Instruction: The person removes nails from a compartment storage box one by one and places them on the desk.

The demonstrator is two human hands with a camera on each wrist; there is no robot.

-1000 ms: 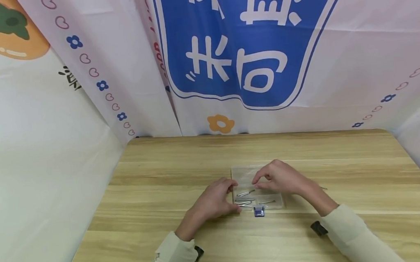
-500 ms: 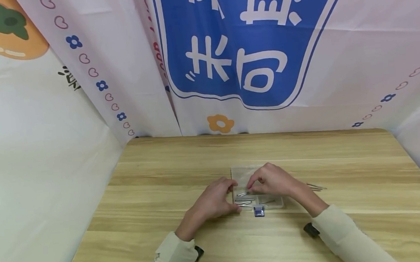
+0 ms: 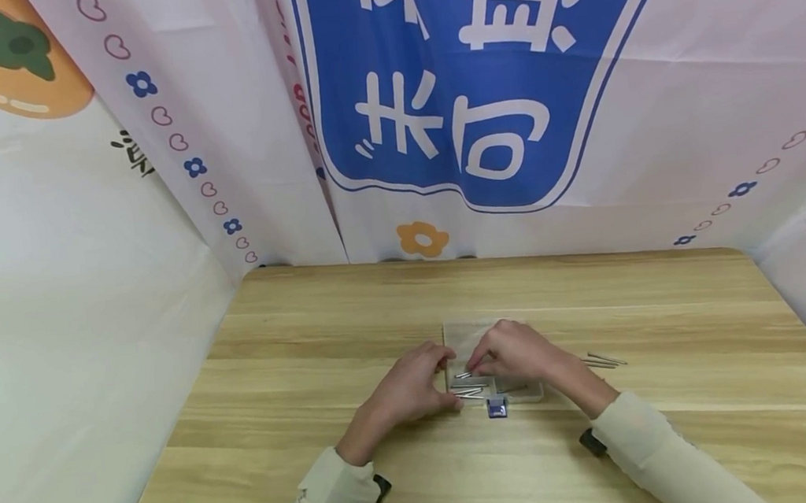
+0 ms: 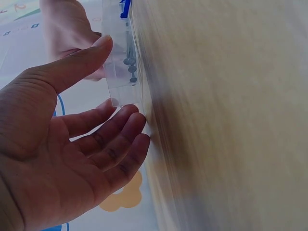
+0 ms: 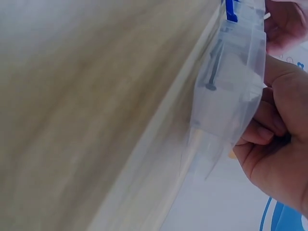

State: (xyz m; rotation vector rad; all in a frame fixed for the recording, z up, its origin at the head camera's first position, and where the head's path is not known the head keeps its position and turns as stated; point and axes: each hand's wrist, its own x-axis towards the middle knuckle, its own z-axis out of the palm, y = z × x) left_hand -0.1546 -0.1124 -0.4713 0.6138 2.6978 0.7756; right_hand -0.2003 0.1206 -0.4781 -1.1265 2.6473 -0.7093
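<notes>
A clear plastic compartment box sits open on the table, its blue clasp at the front. Several steel nails lie in its front left compartment; their heads show through the wall in the left wrist view. My left hand holds the box's left end, thumb at the front and fingers round the back corner. Over the box, my right hand has thumb and forefinger pinched at the right end of the nails in the compartment behind. Another nail shows through the right end.
Beyond my right wrist, a few loose nails lie on the wooden table. Behind the table hangs a printed white cloth, with more cloth at both sides. Dark wrist-worn devices sit at both cuffs.
My right hand has moved left and slightly toward me, down to the nails in the box. Its wrist has uncovered more of the loose nails. The left hand has stayed put.
</notes>
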